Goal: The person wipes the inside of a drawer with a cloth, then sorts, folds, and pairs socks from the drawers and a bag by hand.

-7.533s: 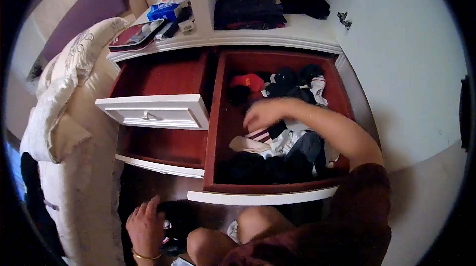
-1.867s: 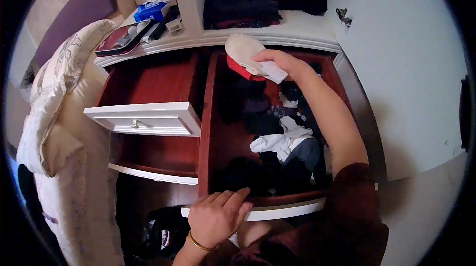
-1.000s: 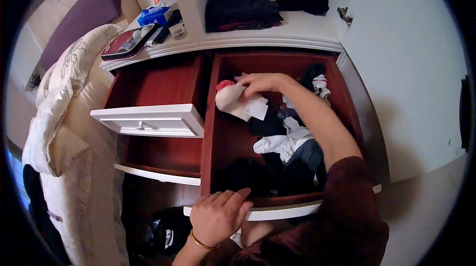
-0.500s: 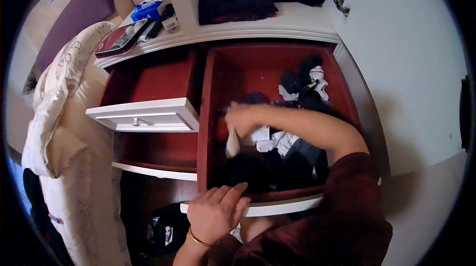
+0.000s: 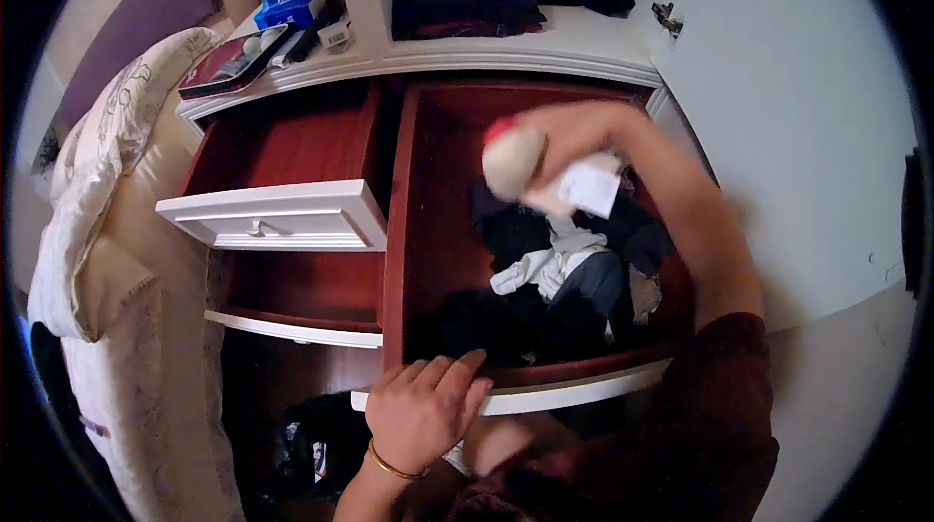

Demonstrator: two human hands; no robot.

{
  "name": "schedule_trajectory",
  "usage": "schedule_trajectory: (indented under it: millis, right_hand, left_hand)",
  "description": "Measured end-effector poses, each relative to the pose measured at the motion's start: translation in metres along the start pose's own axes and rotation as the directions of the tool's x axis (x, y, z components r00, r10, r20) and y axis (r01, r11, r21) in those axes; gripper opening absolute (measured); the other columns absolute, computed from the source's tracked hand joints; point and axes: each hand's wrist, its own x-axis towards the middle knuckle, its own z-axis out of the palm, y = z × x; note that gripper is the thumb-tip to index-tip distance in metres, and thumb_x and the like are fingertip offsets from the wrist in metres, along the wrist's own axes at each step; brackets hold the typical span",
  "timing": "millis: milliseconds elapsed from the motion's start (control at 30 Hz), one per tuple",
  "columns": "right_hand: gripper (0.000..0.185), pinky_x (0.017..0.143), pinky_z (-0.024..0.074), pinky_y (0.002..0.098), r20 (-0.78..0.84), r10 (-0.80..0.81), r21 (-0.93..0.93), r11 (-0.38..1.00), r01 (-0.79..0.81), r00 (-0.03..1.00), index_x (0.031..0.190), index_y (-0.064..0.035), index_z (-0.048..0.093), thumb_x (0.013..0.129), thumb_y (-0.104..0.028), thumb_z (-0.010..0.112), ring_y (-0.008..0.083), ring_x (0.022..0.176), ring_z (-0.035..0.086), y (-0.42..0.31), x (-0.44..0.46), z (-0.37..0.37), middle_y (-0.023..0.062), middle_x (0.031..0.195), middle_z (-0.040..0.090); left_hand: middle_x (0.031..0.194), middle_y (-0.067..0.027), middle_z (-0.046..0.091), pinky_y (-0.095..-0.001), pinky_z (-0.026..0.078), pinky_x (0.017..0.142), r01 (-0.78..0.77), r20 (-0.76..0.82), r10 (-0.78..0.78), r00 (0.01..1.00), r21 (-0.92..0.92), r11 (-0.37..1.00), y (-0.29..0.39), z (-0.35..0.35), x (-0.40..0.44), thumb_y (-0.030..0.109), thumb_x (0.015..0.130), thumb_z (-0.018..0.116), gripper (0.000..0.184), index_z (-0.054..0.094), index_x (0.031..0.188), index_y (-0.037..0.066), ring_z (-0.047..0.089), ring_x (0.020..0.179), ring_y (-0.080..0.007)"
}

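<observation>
My left hand [image 5: 425,405] lies over the front edge of the pulled-out drawer [image 5: 574,388], fingers hooked on its top. In the back part of that drawer, my right hand [image 5: 581,138] grips a cream sock bundle [image 5: 514,162] with a red patch; motion blurs it. A white paper label [image 5: 592,188] hangs under this hand, and I cannot tell whether it belongs to the bundle. Below lie white socks [image 5: 555,264], a dark grey sock [image 5: 593,287] and black clothing [image 5: 477,325]. My right forearm covers the drawer's right side.
Left of the drawer, a smaller red-lined drawer [image 5: 269,214] sticks out above another one [image 5: 297,329]. Folded dark clothes [image 5: 469,1] lie on the shelf. A blue tissue pack [image 5: 285,9] and a tray [image 5: 236,60] stand on the ledge beside the bed [image 5: 126,230].
My right hand has moved up and back from the drawer's left middle, lifting the cream bundle. The label has shifted up too, and white socks show more. My left hand stays on the drawer edge.
</observation>
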Motion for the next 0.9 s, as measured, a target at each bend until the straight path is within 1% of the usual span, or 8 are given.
schedule_trajectory:
  millis: [267, 400, 433, 667, 733, 800, 867, 900]
  right_hand:
    - [0.120, 0.111, 0.0147, 0.0567, -0.169, 0.243, -0.390, 0.873, -0.291, 0.955, 0.149, -0.0285, 0.020, 0.050, -0.058, 0.081, 0.0412, 0.142, -0.003, 0.031, 0.055, 0.080, 0.0184, 0.156, -0.006]
    - [0.096, 0.101, 0.0350, 0.0519, -0.059, 0.250, -0.527, 0.814, -0.243, 0.966, 0.135, -0.0215, 0.048, 0.050, -0.050, 0.082, 0.0459, 0.126, 0.034, 0.018, 0.068, 0.104, 0.0186, 0.146, 0.027]
    - [0.076, 0.089, 0.0439, 0.0487, -0.181, 0.101, -0.567, 0.802, -0.187, 0.978, 0.119, -0.0158, 0.058, 0.052, -0.043, 0.081, 0.0403, 0.108, 0.047, 0.027, 0.069, 0.115, 0.0158, 0.126, 0.043]
    - [0.067, 0.085, 0.0482, 0.0431, -0.346, -0.047, -0.444, 0.888, -0.119, 0.937, 0.118, -0.0090, 0.052, 0.060, -0.026, 0.082, 0.0316, 0.104, 0.055, 0.024, 0.056, 0.096, 0.0138, 0.109, 0.054]
    - [0.078, 0.090, 0.0474, 0.0391, -0.104, 0.084, 0.177, 0.982, -0.065, 0.991, 0.128, -0.0097, 0.041, 0.062, -0.015, 0.082, 0.0247, 0.111, 0.054, -0.027, 0.023, 0.068, 0.0118, 0.117, 0.054]
    - [0.088, 0.096, 0.0442, 0.0351, 0.054, -0.076, 0.282, 0.958, 0.057, 0.996, 0.135, -0.0100, 0.031, 0.063, -0.007, 0.082, 0.0199, 0.115, 0.050, -0.056, 0.007, 0.063, 0.0111, 0.124, 0.051]
    - [0.106, 0.104, 0.0363, 0.0355, 0.245, -0.238, 0.050, 0.971, 0.233, 0.940, 0.146, -0.0091, 0.018, 0.062, -0.008, 0.083, 0.0252, 0.125, 0.043, -0.065, 0.015, 0.078, 0.0150, 0.133, 0.045]
    - [0.113, 0.106, 0.0335, 0.0360, 0.330, -0.133, 0.073, 0.991, 0.115, 0.934, 0.148, -0.0092, 0.011, 0.062, -0.010, 0.084, 0.0261, 0.130, 0.037, -0.060, 0.023, 0.093, 0.0173, 0.139, 0.038]
  left_hand:
    - [0.072, 0.0032, 0.059, -0.0281, 0.043, 0.056, -0.174, -0.014, 0.174, 0.985, 0.038, 0.984, -0.005, 0.002, -0.018, 0.035, 0.082, 0.063, 0.026, 0.068, 0.099, 0.016, 0.058, 0.063, -0.0140]
    - [0.083, 0.0059, 0.062, -0.0250, 0.040, 0.067, -0.184, -0.078, 0.191, 0.978, 0.091, 0.979, -0.003, 0.005, -0.025, 0.036, 0.082, 0.063, 0.030, 0.069, 0.105, 0.018, 0.057, 0.070, -0.0096]
    - [0.085, 0.0062, 0.063, -0.0246, 0.040, 0.068, -0.167, -0.064, 0.173, 0.983, 0.088, 0.982, -0.002, 0.004, -0.026, 0.036, 0.082, 0.062, 0.030, 0.069, 0.105, 0.018, 0.057, 0.072, -0.0092]
    - [0.094, 0.0062, 0.063, -0.0229, 0.039, 0.069, -0.155, -0.075, 0.165, 0.984, 0.121, 0.980, -0.002, 0.004, -0.028, 0.036, 0.083, 0.061, 0.031, 0.068, 0.108, 0.018, 0.057, 0.076, -0.0079]
    - [0.096, 0.0058, 0.063, -0.0223, 0.039, 0.069, -0.166, -0.100, 0.178, 0.979, 0.118, 0.979, -0.003, 0.006, -0.028, 0.035, 0.083, 0.062, 0.031, 0.067, 0.108, 0.018, 0.058, 0.078, -0.0078]
    - [0.099, 0.0053, 0.064, -0.0217, 0.039, 0.069, -0.181, -0.129, 0.193, 0.973, 0.105, 0.978, -0.005, 0.009, -0.029, 0.035, 0.083, 0.062, 0.031, 0.067, 0.108, 0.018, 0.060, 0.082, -0.0081]
    - [0.103, 0.0049, 0.064, -0.0234, 0.040, 0.077, -0.206, -0.180, 0.213, 0.960, 0.057, 0.977, -0.008, 0.012, -0.034, 0.034, 0.083, 0.063, 0.029, 0.067, 0.108, 0.019, 0.060, 0.090, -0.0094]
    - [0.105, 0.0047, 0.065, -0.0242, 0.040, 0.081, -0.225, -0.210, 0.227, 0.951, 0.035, 0.974, -0.009, 0.014, -0.037, 0.033, 0.083, 0.064, 0.029, 0.067, 0.108, 0.020, 0.060, 0.094, -0.0100]
